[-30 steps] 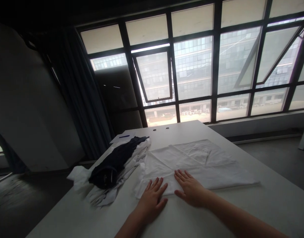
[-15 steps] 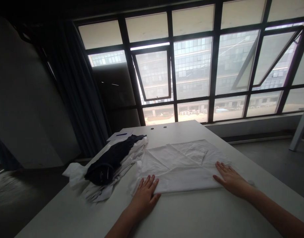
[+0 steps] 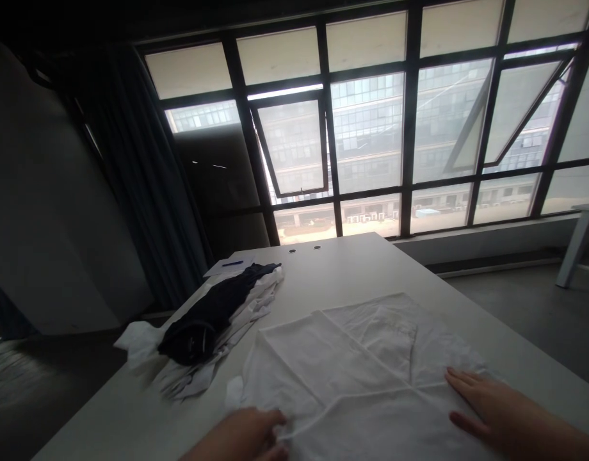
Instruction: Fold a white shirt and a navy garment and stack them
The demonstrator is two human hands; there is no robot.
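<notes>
Creased white garment (image 3: 356,365) lying flat on a white table (image 3: 323,269).
Right hand (image 3: 496,406) rests on it, fingers spread wide; left hand (image 3: 237,435) sits at its near edge, fingers narrow, grip unclear.

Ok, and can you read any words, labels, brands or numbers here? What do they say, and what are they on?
Nothing here can be read for certain.
Small white mark on the dark garment: too small and blurred to read.
Sheet of paper beneath the blue pen: no writing can be made out.
</notes>
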